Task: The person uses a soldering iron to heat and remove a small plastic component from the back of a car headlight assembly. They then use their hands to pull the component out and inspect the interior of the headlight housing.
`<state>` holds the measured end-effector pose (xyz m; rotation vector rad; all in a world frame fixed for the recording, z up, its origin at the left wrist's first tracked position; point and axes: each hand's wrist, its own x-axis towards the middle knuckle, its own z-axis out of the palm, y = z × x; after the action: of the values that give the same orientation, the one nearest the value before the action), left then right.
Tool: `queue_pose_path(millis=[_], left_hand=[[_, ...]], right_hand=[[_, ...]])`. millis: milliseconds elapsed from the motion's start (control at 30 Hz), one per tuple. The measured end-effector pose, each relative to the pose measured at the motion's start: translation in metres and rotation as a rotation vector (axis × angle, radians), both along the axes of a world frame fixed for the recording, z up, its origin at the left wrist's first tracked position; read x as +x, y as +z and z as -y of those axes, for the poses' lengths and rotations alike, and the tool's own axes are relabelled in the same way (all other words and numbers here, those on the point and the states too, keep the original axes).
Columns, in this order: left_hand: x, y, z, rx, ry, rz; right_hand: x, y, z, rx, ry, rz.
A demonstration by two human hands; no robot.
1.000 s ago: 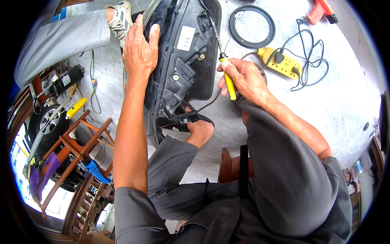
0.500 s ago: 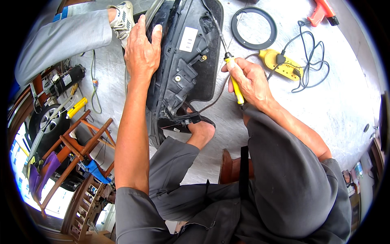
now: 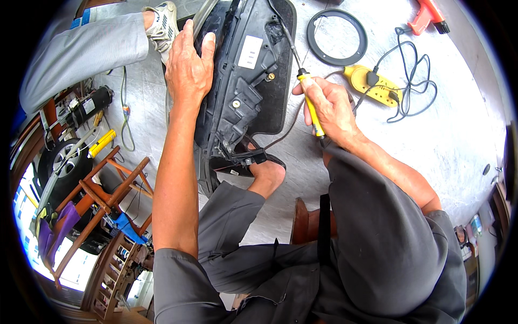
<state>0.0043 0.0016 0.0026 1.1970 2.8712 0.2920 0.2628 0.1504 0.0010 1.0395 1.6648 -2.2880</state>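
My left hand (image 3: 189, 67) lies with its fingers stretched out along the left edge of a black plastic housing (image 3: 252, 86), which looks like a car headlamp's back. My right hand (image 3: 330, 105) is closed around the yellow handle of a soldering iron (image 3: 312, 105). Its long metal shaft points up and to the left, over the housing's far right side. The very tip is hard to make out against the black plastic. A white label (image 3: 250, 52) and small yellowish fittings show on the housing.
A black ring (image 3: 361, 51) lies beyond my right hand. Right of it are a yellow power strip (image 3: 386, 96) with tangled cords and a red tool (image 3: 423, 21). Another person's shoe (image 3: 163, 29) stands by my left hand. A wooden frame (image 3: 100, 197) and wheel (image 3: 67, 167) are at left.
My right hand and the soldering iron have shifted very slightly. My left hand and the housing stay where they were.
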Motion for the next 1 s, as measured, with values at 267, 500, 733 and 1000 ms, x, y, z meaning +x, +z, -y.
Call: queue_pose_path(millis=[267,500,733,1000], left_hand=[[-0.001,0.000,0.000,0.012,-0.006,0.005],[-0.001,0.001,0.000,0.004,-0.006,-0.003],[-0.002,-0.002,0.002,0.025,-0.016,-0.001],[-0.002,-0.003,0.001,0.023,-0.004,0.011]], right_hand=[[-0.001,0.001,0.000,-0.253,-0.101,-0.023],[-0.001,0.000,0.000,-0.237,-0.099,-0.049],[0.014,0.003,0.001,-0.105,-0.048,0.003],[0.003,-0.004,0.000,0.101,0.043,0.049]])
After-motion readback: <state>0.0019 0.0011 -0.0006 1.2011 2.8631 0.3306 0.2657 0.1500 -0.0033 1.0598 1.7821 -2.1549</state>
